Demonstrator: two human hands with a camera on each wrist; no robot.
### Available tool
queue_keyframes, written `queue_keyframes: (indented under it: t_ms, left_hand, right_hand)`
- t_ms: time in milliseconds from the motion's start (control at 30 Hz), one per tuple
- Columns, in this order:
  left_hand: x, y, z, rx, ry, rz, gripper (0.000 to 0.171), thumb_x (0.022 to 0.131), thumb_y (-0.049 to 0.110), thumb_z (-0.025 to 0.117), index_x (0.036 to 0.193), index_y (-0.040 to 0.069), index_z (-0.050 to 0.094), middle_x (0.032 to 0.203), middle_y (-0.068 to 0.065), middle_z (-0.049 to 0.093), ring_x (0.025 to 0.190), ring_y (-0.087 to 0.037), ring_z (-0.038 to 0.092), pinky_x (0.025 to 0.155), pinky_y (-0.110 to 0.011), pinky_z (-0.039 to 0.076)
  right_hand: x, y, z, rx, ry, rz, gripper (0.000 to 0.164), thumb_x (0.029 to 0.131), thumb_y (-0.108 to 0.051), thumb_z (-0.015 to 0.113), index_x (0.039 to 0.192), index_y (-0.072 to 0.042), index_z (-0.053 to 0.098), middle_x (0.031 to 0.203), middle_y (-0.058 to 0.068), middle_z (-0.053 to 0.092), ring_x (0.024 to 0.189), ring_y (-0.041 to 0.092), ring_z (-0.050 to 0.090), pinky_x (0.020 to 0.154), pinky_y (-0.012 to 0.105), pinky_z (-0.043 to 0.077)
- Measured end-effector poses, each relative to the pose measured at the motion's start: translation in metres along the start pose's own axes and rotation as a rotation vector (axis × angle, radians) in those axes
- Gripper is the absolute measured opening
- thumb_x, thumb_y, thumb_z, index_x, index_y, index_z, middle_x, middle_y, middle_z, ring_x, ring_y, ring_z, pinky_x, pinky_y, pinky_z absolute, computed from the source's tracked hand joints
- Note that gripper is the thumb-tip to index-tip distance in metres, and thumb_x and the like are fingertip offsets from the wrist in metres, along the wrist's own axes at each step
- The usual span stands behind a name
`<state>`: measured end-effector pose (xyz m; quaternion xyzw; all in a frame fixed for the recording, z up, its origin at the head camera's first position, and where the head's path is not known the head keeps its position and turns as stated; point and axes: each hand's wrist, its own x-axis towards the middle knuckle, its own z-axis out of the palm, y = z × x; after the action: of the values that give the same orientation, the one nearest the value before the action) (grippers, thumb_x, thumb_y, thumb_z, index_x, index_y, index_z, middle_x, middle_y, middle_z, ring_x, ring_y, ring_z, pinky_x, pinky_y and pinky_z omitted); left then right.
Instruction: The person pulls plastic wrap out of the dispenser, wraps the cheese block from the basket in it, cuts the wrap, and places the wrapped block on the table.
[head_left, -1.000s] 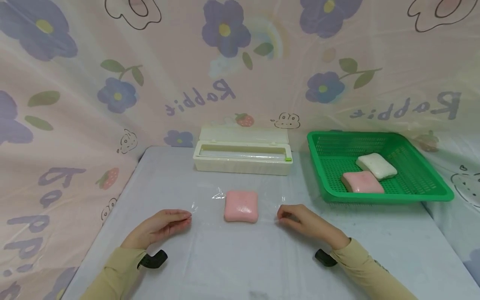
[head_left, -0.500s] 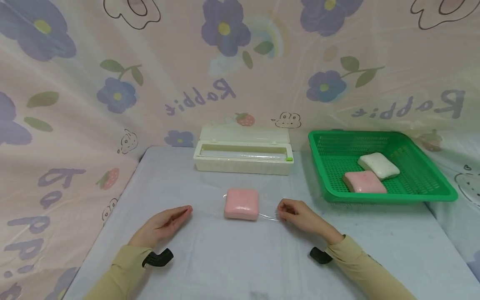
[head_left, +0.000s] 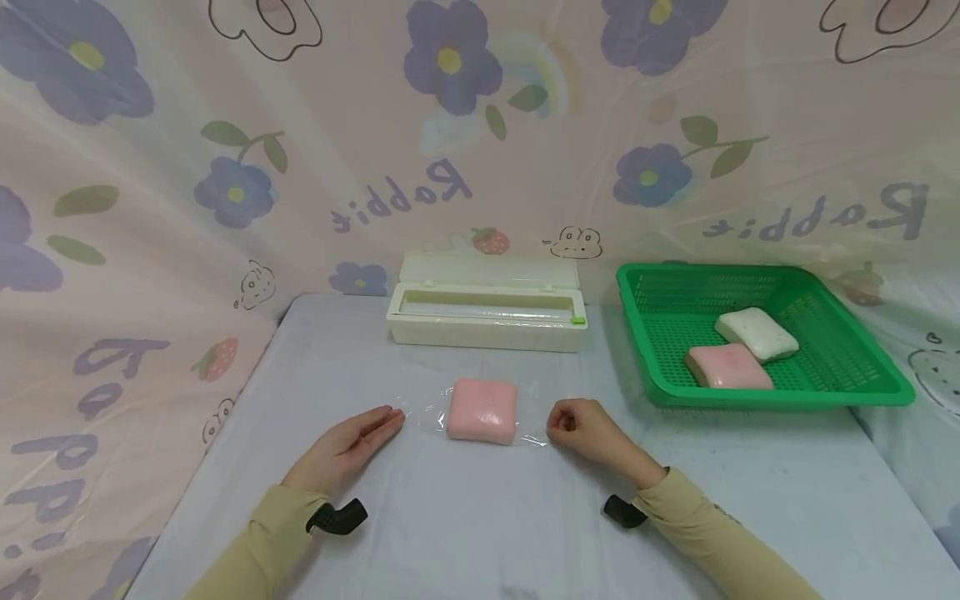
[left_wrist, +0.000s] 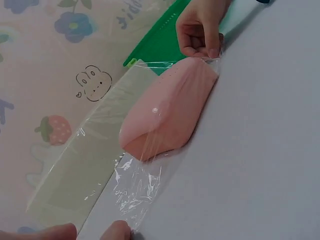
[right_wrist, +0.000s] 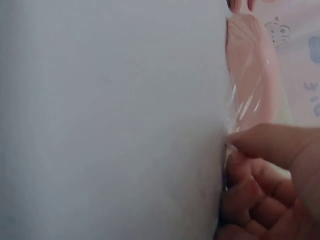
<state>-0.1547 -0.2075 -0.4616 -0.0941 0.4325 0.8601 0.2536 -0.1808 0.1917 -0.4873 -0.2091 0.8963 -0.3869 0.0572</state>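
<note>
A pink, rounded block like a bar of soap (head_left: 482, 411) lies mid-table under clear plastic wrap (left_wrist: 135, 185). The wrap stretches past both its sides, with creases catching the light. My right hand (head_left: 588, 429) pinches the wrap's right end between thumb and fingertips, just beside the block. In the right wrist view that thumb (right_wrist: 270, 142) presses at the film's edge. At the opposite end, my left hand (head_left: 348, 446) holds its fingers straight, tips right at the wrap. The left wrist view shows two of its fingertips (left_wrist: 117, 231) spread apart there.
A cream wrap dispenser (head_left: 486, 333) stands lid-up against the patterned back curtain, a film roll inside. At the right, a green basket (head_left: 772, 396) holds a pink block (head_left: 729, 367) and a white one (head_left: 757, 333). Both wrists wear black cameras.
Both hands have moved inward, toward the block. The left fingers have gone from bunched together to straight. The film has drawn closer around the block's sides.
</note>
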Motion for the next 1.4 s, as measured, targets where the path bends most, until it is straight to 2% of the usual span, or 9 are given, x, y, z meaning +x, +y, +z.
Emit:
queue_keyframes:
  t_ms: [67,200,333,567,767,933,1100,1267,1400]
  left_hand:
    - [0.007,0.001,0.005,-0.340,0.145,-0.028,0.053,0.102,-0.002,0.036,0.148,-0.007,0.009,0.151,-0.028,0.016,0.139,-0.033,0.023,0.109,-0.035,0.034]
    - [0.013,0.003,0.010,-0.125,0.182,0.016,0.053,0.101,-0.004,0.026,0.145,-0.011,-0.003,0.147,-0.037,0.014,0.137,-0.039,0.024,0.107,-0.039,0.035]
    - [0.012,0.004,0.014,-0.017,0.218,0.045,0.047,0.097,-0.010,0.026,0.135,-0.005,-0.001,0.140,-0.041,0.019,0.132,-0.043,0.032,0.105,-0.043,0.037]
    - [0.010,0.007,0.015,0.338,0.304,0.060,0.065,0.096,-0.008,0.047,0.139,-0.004,-0.002,0.121,-0.038,0.050,0.100,-0.031,0.065,0.091,-0.037,0.050]
    - [0.013,0.006,0.011,0.418,0.343,0.029,0.064,0.089,-0.009,0.060,0.137,-0.013,0.017,0.108,-0.031,0.061,0.094,-0.030,0.067,0.086,-0.035,0.054]
    - [0.017,0.004,0.007,0.470,0.368,0.007,0.047,0.085,-0.007,0.067,0.123,-0.016,0.040,0.100,-0.025,0.064,0.088,-0.026,0.068,0.083,-0.034,0.055]
    - [0.020,0.002,0.003,0.473,0.373,0.018,0.035,0.085,-0.007,0.067,0.113,-0.015,0.047,0.091,-0.020,0.066,0.082,-0.023,0.069,0.079,-0.031,0.057]
    - [0.021,0.002,0.002,0.500,0.388,0.037,0.029,0.083,-0.004,0.071,0.102,-0.012,0.051,0.084,-0.017,0.068,0.073,-0.019,0.070,0.072,-0.029,0.058]
    - [0.021,0.004,0.001,0.638,0.440,0.066,0.029,0.084,0.011,0.075,0.093,-0.008,0.055,0.076,-0.012,0.068,0.063,-0.017,0.068,0.063,-0.028,0.058]
  right_hand:
    - [0.000,0.000,0.001,-0.004,0.027,0.009,0.013,0.079,-0.003,0.073,0.079,-0.010,0.062,0.062,-0.008,0.052,0.057,0.006,0.046,0.052,0.022,0.041]
    - [-0.001,0.003,-0.002,-0.008,0.034,0.015,0.011,0.082,-0.007,0.074,0.080,-0.011,0.064,0.064,-0.008,0.054,0.059,0.006,0.048,0.053,0.022,0.043]
    - [-0.003,0.002,-0.008,0.004,-0.018,0.016,0.005,0.089,-0.009,0.068,0.084,-0.010,0.068,0.068,-0.008,0.059,0.062,0.006,0.052,0.056,0.022,0.047]
    - [-0.005,-0.008,-0.022,0.026,-0.056,-0.056,0.009,0.093,-0.010,0.063,0.094,-0.004,0.069,0.078,0.000,0.065,0.064,0.007,0.055,0.058,0.024,0.050]
    - [-0.003,-0.013,-0.022,0.079,-0.110,-0.085,0.010,0.093,-0.006,0.062,0.098,-0.002,0.068,0.084,0.004,0.067,0.067,0.011,0.060,0.061,0.024,0.052]
    - [-0.001,-0.016,-0.018,0.109,-0.131,-0.095,0.010,0.092,-0.004,0.061,0.099,0.000,0.067,0.085,0.006,0.068,0.068,0.017,0.062,0.062,0.024,0.053]
    - [0.002,-0.022,-0.016,0.098,-0.124,-0.101,0.011,0.093,-0.007,0.061,0.101,-0.003,0.068,0.088,0.005,0.067,0.072,0.015,0.061,0.064,0.025,0.053]
    - [0.010,-0.025,-0.009,0.044,-0.055,-0.220,0.019,0.090,-0.009,0.067,0.107,-0.001,0.065,0.100,0.007,0.066,0.089,0.019,0.060,0.073,0.034,0.054]
    - [0.014,-0.031,-0.001,-0.020,-0.037,-0.290,0.038,0.086,-0.013,0.072,0.120,-0.002,0.061,0.123,0.013,0.057,0.112,0.028,0.054,0.090,0.045,0.050]
